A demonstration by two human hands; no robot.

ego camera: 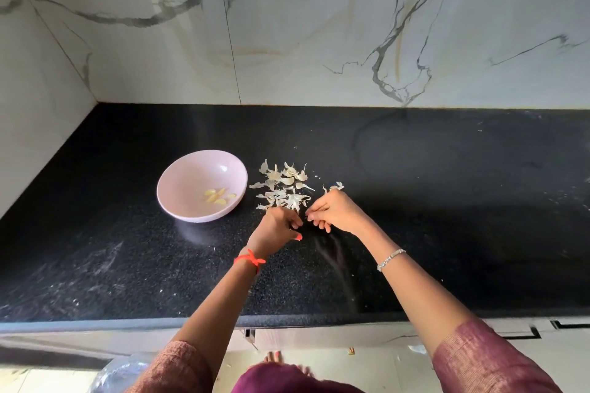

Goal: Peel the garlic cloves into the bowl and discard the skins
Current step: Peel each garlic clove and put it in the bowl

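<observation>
Black speckled stone counter (415, 201) under both hands. Shallow pale-pink bowl (178, 182) sits to the left of the left hand (276, 229) — a few peeled yellow garlic cloves (218, 196) lie in it. Heap of papery white skins (282, 188) just beyond the fingers. Right hand (338, 212) and left hand curled narrow, fingertips near together; what they pinch I cannot tell. Judged: peeling in hand — next, clove to bowl.

Black speckled countertop (447, 201): pink bowl (191, 175) left, garlic skins (282, 186) scattered just beside.
</observation>
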